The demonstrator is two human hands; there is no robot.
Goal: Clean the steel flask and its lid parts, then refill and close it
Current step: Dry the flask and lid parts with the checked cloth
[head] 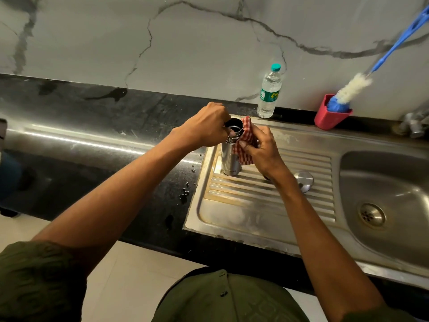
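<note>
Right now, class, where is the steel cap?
The steel cap lies on the ribbed drainboard, right of the flask, just behind the right forearm, left of the sink basin.

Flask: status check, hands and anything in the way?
Left hand grips the open flask at its neck. Right hand presses checked cloth against its side. Flask upright on drainboard. Steel lid beside right wrist, nothing obstructing.

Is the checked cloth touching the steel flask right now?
Touching. The head view shows the right hand pressing the red checked cloth against the upright flask.
</note>
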